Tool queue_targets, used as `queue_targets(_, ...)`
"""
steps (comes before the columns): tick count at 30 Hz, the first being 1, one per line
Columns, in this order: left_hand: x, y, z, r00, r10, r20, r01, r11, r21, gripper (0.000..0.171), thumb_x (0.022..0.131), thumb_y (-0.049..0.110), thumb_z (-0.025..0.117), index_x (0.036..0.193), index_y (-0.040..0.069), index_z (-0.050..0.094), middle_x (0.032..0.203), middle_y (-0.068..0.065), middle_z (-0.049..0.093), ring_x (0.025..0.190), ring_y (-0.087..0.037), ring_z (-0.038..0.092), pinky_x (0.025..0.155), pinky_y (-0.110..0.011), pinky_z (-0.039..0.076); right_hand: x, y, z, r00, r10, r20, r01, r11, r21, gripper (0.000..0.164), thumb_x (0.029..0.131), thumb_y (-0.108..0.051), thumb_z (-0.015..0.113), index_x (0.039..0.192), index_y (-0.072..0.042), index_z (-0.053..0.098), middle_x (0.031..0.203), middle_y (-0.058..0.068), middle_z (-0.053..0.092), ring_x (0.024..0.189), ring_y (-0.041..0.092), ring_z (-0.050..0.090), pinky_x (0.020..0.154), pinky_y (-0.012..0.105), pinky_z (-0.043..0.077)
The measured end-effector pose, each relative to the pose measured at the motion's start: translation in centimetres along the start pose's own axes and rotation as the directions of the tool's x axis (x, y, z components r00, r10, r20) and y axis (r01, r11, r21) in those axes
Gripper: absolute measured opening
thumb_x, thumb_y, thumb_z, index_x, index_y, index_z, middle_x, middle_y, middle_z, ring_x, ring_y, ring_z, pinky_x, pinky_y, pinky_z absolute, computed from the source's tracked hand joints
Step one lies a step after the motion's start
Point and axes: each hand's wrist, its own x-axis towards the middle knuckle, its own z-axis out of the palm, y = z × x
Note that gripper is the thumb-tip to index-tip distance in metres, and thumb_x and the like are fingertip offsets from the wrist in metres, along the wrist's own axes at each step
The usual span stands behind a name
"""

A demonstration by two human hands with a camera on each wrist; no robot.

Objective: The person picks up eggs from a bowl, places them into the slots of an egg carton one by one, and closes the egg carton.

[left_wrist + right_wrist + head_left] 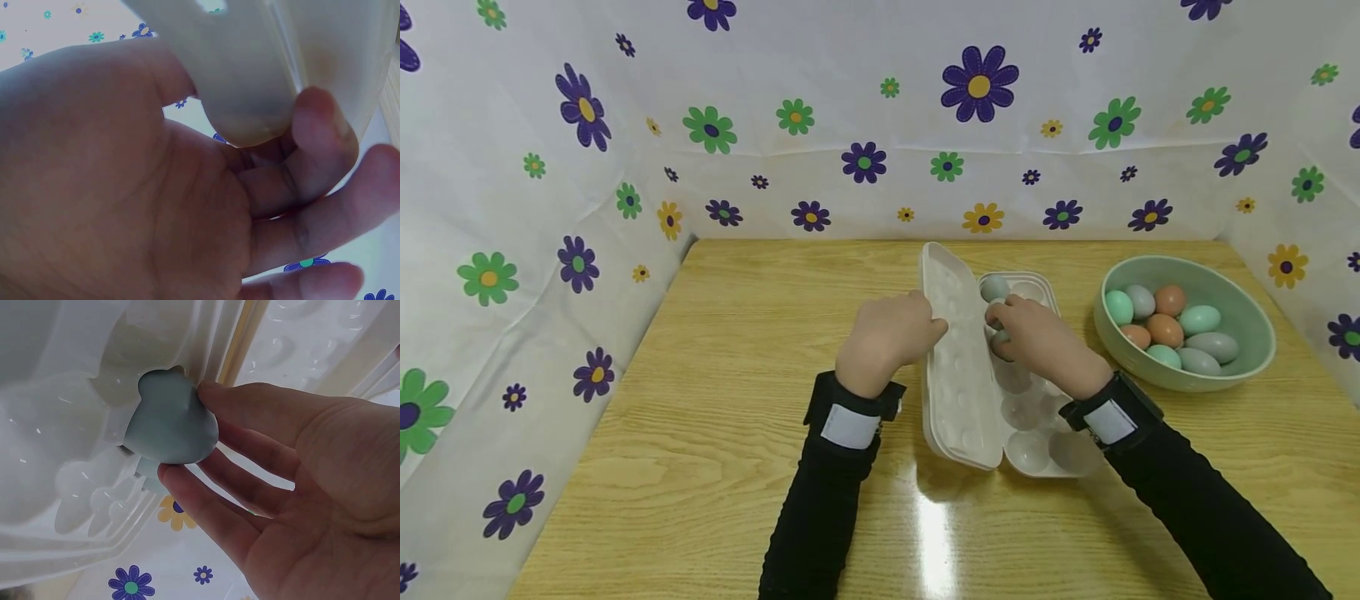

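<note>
The carton (1037, 454) lies open on the tabletop (737, 375), nearer its back edge than its front edge, its long axis running from back to front; its lid (961, 383) rises along the left side, tilted, inner face turned right and up. The left hand (889, 340) grips the lid's left rim: in the left wrist view a fingertip presses the plastic, the thumb's end is hidden behind it, and two other fingers are spread apart below. The right hand (1047, 340) pinches a grey-blue egg (180, 428) between the thumb and fingertips, over the carton's left row of cups, in the half towards the tabletop's back edge; whether the egg touches its cup cannot be told. A broad rounded side of it faces the palm, but a second bulge joins its outline in the right wrist view, so its long axis and narrow end cannot be told. Another grey-blue egg (995, 287) sits in the carton's back left corner. Towards the tabletop's back right corner stands a green bowl (1261, 354), just beside the carton, holding mint, brown and grey eggs (1166, 331), several with long axes lying roughly sideways.
</note>
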Motion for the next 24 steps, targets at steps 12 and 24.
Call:
queue_targets(12, -0.1, 0.1, 0.0, 1.000, 0.000, -0.011, 0.000, 1.000, -0.004, 0.037, 0.097, 0.041, 0.036, 0.092, 0.009, 0.055, 0.072, -0.003, 0.051, 0.063, -0.016, 0.053, 0.053, -0.030, 0.039, -0.1, 0.3, -0.5, 0.999, 0.031, 0.037, -0.031, 0.999, 0.017, 0.030, 0.083, -0.012, 0.065, 0.112, -0.006, 0.059, 0.104, 0.013, 0.055, 0.085, 0.024, 0.051, 0.074, 0.037, 0.049)
queue_targets(24, 0.0, 0.1, -0.1, 1.000, 0.000, -0.013, -0.001, 1.000, -0.004, 0.037, 0.097, 0.040, 0.036, 0.092, 0.009, 0.057, 0.074, -0.003, 0.053, 0.066, -0.016, 0.053, 0.056, -0.031, 0.040, -1.1, 1.6, -1.3, 0.999, 0.043, 0.032, -0.044, 0.999, 0.018, 0.027, 0.084, -0.012, 0.062, 0.110, -0.005, 0.058, 0.101, 0.014, 0.055, 0.084, 0.025, 0.052, 0.075, 0.040, 0.047)
